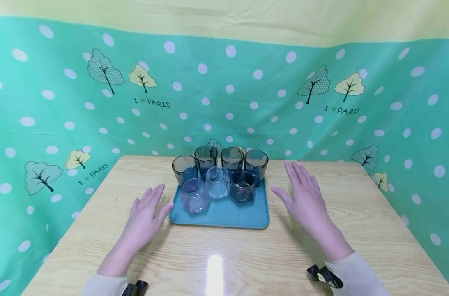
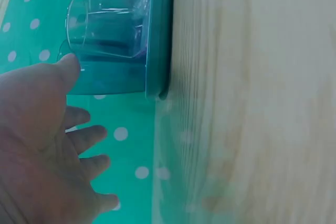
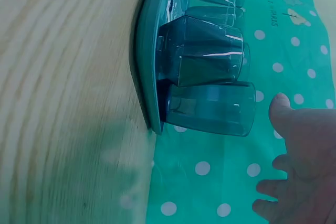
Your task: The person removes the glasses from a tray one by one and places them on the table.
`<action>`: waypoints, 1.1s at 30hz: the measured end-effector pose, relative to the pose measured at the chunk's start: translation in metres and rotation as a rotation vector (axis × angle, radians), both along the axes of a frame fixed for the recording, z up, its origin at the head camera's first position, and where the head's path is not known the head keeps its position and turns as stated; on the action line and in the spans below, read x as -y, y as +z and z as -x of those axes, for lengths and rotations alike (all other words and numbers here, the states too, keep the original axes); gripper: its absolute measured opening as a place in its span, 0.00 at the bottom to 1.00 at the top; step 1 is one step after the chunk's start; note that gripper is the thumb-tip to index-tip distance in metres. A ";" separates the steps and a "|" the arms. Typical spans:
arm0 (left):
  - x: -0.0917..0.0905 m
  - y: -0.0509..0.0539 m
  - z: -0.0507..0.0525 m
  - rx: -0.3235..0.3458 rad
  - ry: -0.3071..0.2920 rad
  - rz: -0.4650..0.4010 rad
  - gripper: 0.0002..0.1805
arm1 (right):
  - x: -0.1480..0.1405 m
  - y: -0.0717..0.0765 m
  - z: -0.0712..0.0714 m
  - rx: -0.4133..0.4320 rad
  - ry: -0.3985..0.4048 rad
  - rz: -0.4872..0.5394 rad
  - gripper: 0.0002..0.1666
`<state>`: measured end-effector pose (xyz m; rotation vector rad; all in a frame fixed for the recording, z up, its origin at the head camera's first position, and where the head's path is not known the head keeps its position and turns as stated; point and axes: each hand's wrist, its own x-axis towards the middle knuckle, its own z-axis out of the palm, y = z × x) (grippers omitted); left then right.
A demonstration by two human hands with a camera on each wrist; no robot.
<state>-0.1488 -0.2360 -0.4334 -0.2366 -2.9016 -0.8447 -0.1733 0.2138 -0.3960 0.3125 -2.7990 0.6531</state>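
Tray (image 1: 220, 220) at the centre of the frame, and all seven glasses in sight are on it: four tall glasses (image 1: 232, 160) in a row along the back, then a pinkish glass (image 1: 195, 196), a clear glass (image 1: 217, 183) and a dark glass (image 1: 242, 187) in front. Here's my left hand (image 1: 146, 218), left of centre, thumb apart from the fingers and close to the tray's edge; whether it touches, I can't tell. Over on the right, my right hand (image 1: 306, 200), fingers straight, thumb apart, clear of the tray above the table (image 1: 357, 205). Nothing in either grip! As I judge it, the placing looks done: every glass stands on the tray, none lifted. Is anything left? The tray's bare front strip doesn't settle that.
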 end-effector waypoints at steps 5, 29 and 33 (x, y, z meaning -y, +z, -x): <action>0.000 -0.003 0.000 0.013 -0.010 -0.035 0.43 | 0.003 0.000 0.005 0.007 0.005 0.039 0.52; 0.006 -0.027 0.001 0.078 -0.043 -0.143 0.40 | 0.023 0.011 0.042 0.039 0.021 0.211 0.51; 0.006 -0.027 0.001 0.063 -0.046 -0.141 0.39 | 0.026 0.014 0.049 0.029 0.038 0.229 0.50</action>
